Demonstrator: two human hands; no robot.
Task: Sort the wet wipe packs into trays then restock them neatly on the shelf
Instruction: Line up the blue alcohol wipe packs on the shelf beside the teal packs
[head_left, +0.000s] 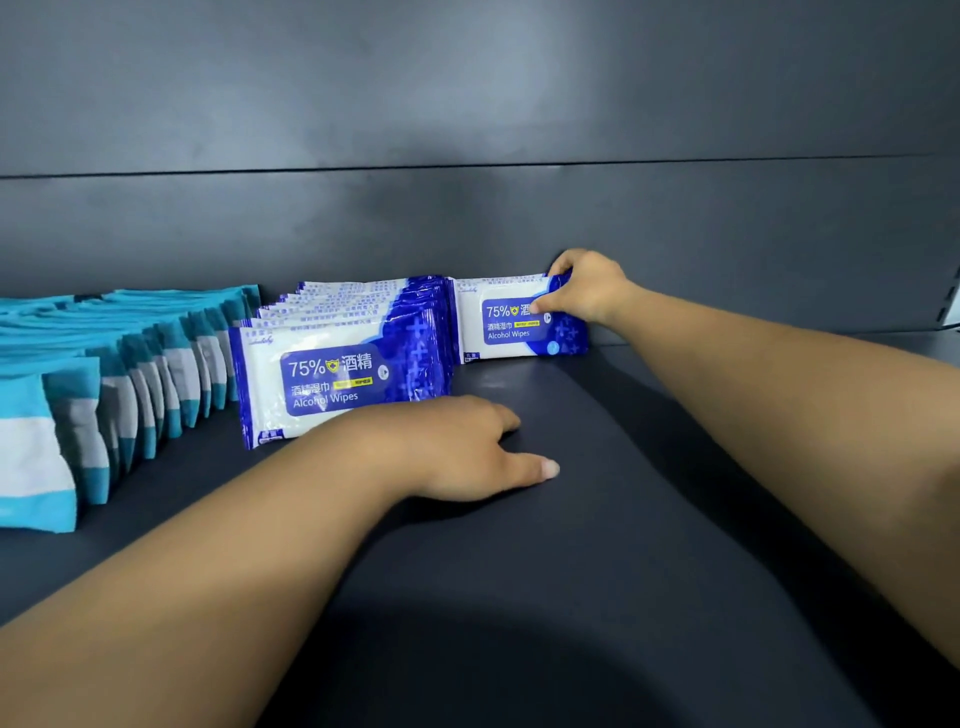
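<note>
Currently both arms reach into a dark grey shelf (597, 519) bay. Right hand (587, 286) far back, at the rear panel (467, 223): fingers curled over the top right corner of a single alcohol wipes pack (511, 325), thumb pinching its front face. Pack stands upright on its long edge, label facing out, just left of and below the hand, its back close to the rear panel; contact with the panel cannot be told.

Left hand (457, 447) nearer, palm down on the shelf floor, fingers relaxed and spread, thumb pointing right. Holds nothing. Its far fingers are hidden; whether they touch the pack in front cannot be told.

Just beyond and left of the left hand: row of alcohol wipes packs (337, 364), blue and white, standing upright one behind another, running back toward the rear panel. The single pack sits just right of this row's far end.

Further left of the left hand: row of teal and white wipe packs (130, 379), also upright, fanned front to back
</note>
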